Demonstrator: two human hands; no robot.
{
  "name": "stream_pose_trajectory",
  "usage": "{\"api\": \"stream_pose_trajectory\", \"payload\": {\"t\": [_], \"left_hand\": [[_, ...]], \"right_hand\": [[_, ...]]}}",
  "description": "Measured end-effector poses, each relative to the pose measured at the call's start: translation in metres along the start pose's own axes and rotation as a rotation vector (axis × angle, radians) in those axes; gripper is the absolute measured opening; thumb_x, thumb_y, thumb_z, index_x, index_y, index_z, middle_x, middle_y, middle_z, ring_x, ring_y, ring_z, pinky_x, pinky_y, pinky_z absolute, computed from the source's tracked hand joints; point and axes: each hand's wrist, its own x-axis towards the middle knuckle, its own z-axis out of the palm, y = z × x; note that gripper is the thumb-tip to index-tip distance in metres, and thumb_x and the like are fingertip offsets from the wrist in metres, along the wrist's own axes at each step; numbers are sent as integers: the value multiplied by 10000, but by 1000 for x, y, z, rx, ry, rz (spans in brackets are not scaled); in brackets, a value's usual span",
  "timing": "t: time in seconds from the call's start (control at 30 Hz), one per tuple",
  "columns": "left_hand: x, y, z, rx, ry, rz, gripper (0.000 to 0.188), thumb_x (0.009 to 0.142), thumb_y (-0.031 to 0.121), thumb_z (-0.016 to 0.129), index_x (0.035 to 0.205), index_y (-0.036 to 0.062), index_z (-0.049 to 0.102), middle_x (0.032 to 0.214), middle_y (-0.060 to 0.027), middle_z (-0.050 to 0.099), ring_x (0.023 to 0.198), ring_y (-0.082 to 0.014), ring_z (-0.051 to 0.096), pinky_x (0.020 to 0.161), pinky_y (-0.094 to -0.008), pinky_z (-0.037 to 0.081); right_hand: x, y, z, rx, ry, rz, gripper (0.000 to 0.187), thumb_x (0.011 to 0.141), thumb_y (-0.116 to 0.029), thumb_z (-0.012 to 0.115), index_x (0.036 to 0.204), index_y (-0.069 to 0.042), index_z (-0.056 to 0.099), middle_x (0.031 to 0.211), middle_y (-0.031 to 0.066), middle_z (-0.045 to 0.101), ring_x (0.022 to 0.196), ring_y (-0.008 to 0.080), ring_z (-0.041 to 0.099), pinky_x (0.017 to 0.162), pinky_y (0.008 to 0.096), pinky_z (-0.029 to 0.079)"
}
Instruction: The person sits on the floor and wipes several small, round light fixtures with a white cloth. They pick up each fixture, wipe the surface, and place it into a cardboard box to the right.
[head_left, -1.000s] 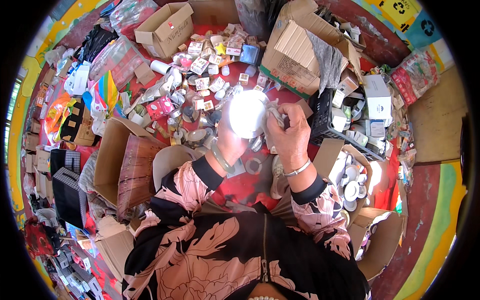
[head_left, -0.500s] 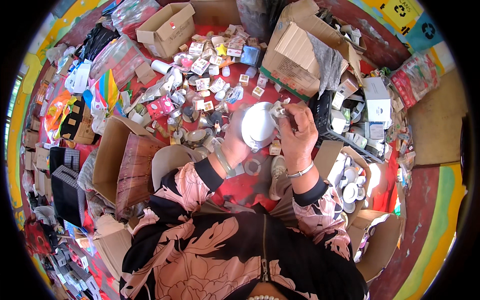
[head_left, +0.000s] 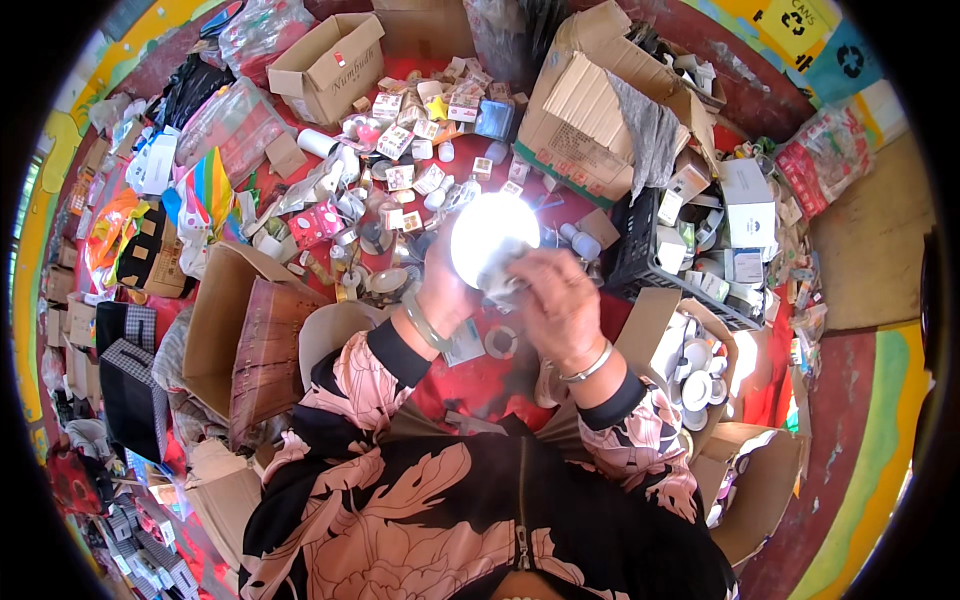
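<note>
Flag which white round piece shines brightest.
The white round piece in the left hand, with the right hand at its lower right; white pieces in the box at right look duller.

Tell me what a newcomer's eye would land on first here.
Probably the glaring white round object in the left hand, near the centre, with the right hand holding a greyish cloth at its lower edge. Then perhaps the packed black crate right of the hands, and the rainbow-striped plastic at left.

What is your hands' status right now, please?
Left hand holding round white object. Right hand holding grey cloth at its lower edge. Face too bright to read.
</note>
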Motion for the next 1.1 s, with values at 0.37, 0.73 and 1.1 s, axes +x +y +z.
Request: {"api": "stream_pose_trajectory", "payload": {"t": [0.37, 0.73, 1.1], "left_hand": [[-9, -18, -9, 500, -140, 100, 345, 946, 297, 394, 1170, 45, 467, 1057, -68, 577, 941, -169, 579, 818, -302, 481], [-8, -38, -10, 99, -43, -84, 273, 938, 258, 417, 1099, 58, 508, 995, -39, 581, 881, -135, 587, 749, -281, 491], [-12, -46, -11, 213, -10, -105, 324, 932, 300, 442, 1145, 65, 508, 1036, -38, 588, 903, -122, 584, 766, -264, 497]], "right_hand": [[6, -12, 7, 40, -54, -30, 282, 671, 65, 569, 926, -50, 601, 923, 126, 582, 799, 304, 597, 694, 355, 504], [11, -6, 1, -74, 154, -75, 292, 657, 26, 625, 932, -72, 615, 887, 106, 593, 796, 292, 603, 668, 348, 503], [14, 3, -5, -130, 170, 4, 264, 621, 6, 638, 870, -74, 603, 848, 89, 588, 729, 255, 603, 613, 324, 507]]}}
